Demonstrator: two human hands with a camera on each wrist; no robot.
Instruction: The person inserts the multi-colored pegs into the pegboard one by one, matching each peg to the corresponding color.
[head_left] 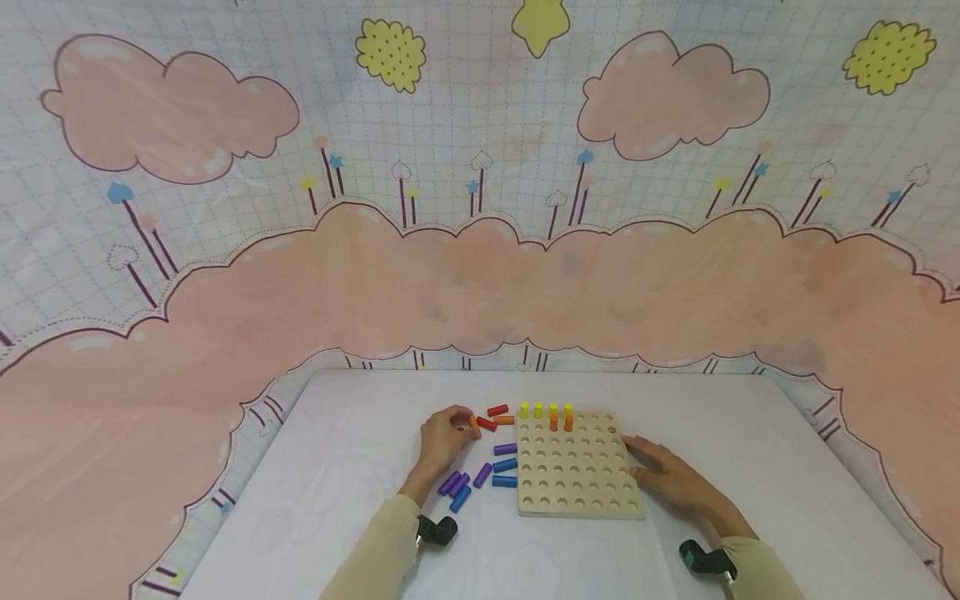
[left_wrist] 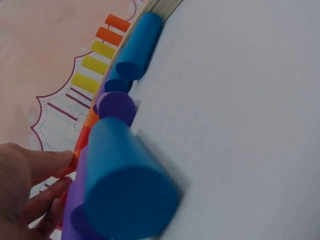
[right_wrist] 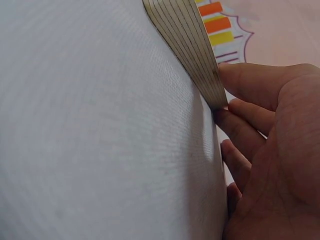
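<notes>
In the head view my left hand (head_left: 441, 442) pinches an orange peg (head_left: 475, 427) between thumb and fingertips, just left of the loose red pegs (head_left: 487, 424). The left wrist view shows this grip partly hidden behind nearer pegs. A square wooden pegboard (head_left: 581, 513) with rows of holes lies right of the pegs. Several yellow pegs (head_left: 538, 411) stand in its back row, and two orange pegs (head_left: 568, 423) stand in the row before them. My right hand (head_left: 675, 483) rests at the board's right edge with fingers extended, thumb and fingertips touching the side.
Between left hand and board lie another orange peg (head_left: 504, 421), several purple pegs (head_left: 482, 476) and several blue pegs (head_left: 505, 482), some against the board's left edge. A white-covered table (head_left: 337, 450) bears everything. Behind it hangs a cloud-patterned cloth (head_left: 480, 283).
</notes>
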